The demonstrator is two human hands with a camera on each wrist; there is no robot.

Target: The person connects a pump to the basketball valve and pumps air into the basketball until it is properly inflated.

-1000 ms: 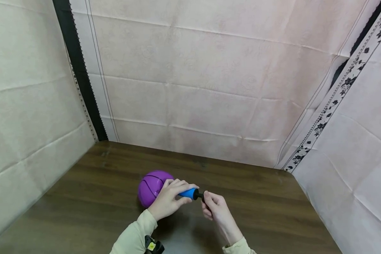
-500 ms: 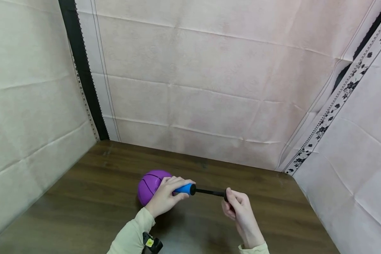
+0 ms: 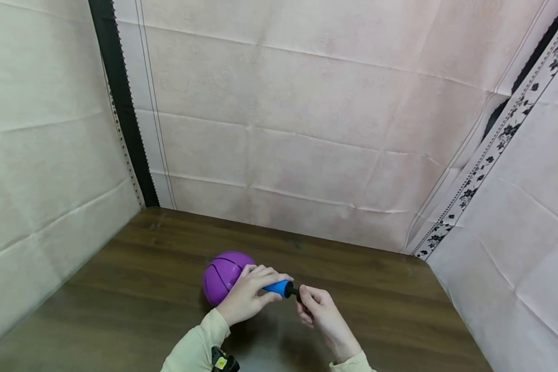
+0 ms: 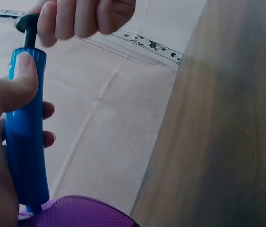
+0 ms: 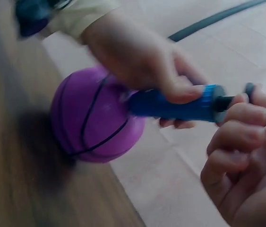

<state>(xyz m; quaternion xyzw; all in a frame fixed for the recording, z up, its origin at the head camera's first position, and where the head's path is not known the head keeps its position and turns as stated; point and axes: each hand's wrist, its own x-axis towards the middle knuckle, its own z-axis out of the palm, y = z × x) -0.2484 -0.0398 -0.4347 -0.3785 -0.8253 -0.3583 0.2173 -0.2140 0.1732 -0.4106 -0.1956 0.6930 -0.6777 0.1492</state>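
A purple ball (image 3: 224, 278) with black seam lines sits on the wooden table. My left hand (image 3: 248, 295) grips the blue barrel of a hand pump (image 4: 26, 142), its thumb along the barrel near the black cap. The pump's lower end meets the ball's surface in the left wrist view; its tip is hidden there. My right hand (image 3: 321, 318) pinches the black handle (image 5: 249, 92) at the other end of the pump. Only a short piece of the black rod shows between barrel and handle.
The brown wooden table (image 3: 381, 299) reaches back to pale cloth walls (image 3: 279, 129) on three sides. A black strip (image 3: 123, 103) runs down the left corner. A dark device (image 3: 224, 360) is strapped at the left wrist.
The right hand drew the handle out to the right, baring a long rod half a second ago, and has now pushed it back in toward the barrel. The left hand stays on the pump.
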